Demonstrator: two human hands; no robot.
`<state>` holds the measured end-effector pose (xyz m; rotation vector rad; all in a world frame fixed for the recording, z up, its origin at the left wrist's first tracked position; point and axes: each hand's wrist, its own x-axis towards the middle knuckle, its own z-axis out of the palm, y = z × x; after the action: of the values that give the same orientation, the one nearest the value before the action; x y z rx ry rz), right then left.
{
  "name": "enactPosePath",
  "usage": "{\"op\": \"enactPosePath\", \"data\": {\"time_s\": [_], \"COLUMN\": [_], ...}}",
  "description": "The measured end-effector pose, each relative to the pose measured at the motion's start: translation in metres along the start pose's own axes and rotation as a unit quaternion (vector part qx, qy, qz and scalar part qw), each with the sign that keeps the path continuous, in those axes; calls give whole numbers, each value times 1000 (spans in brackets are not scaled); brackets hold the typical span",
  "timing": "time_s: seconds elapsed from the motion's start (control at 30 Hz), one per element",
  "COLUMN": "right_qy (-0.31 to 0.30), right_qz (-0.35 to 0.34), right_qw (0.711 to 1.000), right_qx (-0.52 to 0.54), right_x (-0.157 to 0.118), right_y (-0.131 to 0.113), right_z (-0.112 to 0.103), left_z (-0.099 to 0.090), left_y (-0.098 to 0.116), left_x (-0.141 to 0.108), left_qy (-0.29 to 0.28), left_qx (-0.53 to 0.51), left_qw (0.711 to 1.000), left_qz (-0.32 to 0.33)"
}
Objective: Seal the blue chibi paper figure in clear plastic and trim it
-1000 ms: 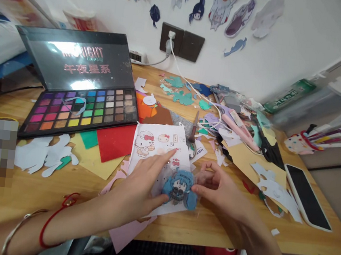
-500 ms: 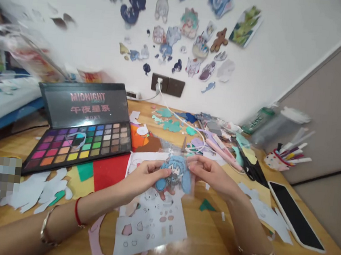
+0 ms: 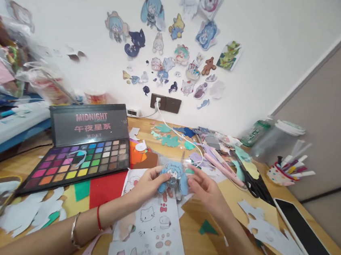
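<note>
A blue-haired paper figure, with clear film around it, is raised over the printed sheet. My left hand pinches its left side, thumb on the front near the face. At its right side is my right hand, fingers curled together at the edge of the film; thumb and forefinger are close to the blue hair. Below lies the white sheet with line drawings of cat faces, a red bow and small shapes.
An open makeup palette stands at the left. Scissors, a pink tool, a pen cup and a phone lie or stand at the right. Paper scraps are scattered behind. Cut-outs cover the wall.
The view has tilted up, showing more of the wall cut-outs. Both hands still keep the figure between them, and my right hand's fingers have shifted slightly at its edge.
</note>
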<state>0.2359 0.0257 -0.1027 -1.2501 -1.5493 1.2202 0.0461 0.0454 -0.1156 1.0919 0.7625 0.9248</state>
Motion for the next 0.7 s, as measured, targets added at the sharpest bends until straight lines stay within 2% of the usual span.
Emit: {"op": "enactPosePath", "data": {"time_s": [0.07, 0.1, 0.17, 0.23, 0.37, 0.5, 0.63, 0.7], "right_qy": [31, 34, 21, 14, 32, 13, 15, 22], "right_qz": [-60, -89, -135, -168, -206, -231, -242, -228], "right_qw": [992, 979, 939, 905, 864, 832, 830, 838], "right_qx": [-109, -182, -316, -391, -457, -503, -502, -495], "right_x": [-4, -6, -10, -12, -11, -11, -13, -14], "right_y": [3, 4, 5, 5, 3, 1, 2, 1], "right_z": [2, 3, 6, 8, 10, 12, 16, 17], "left_z": [-2, -2, -2, -3, -4, -2, 2, 3], "left_y": [-3, -5, -7, -9, -11, -13, -14, -13], "left_x": [0, 0, 0, -1, 0, -2, -5, -7], "left_qy": [-4, -8, -22, -39, -55, -45, -40, -58], "left_qx": [-2, -2, -1, 0, 3, 4, -10, -68], "left_qw": [1000, 1000, 999, 999, 997, 998, 998, 994], "left_qz": [-8, -13, -25, -37, -54, -51, -49, -68]}}
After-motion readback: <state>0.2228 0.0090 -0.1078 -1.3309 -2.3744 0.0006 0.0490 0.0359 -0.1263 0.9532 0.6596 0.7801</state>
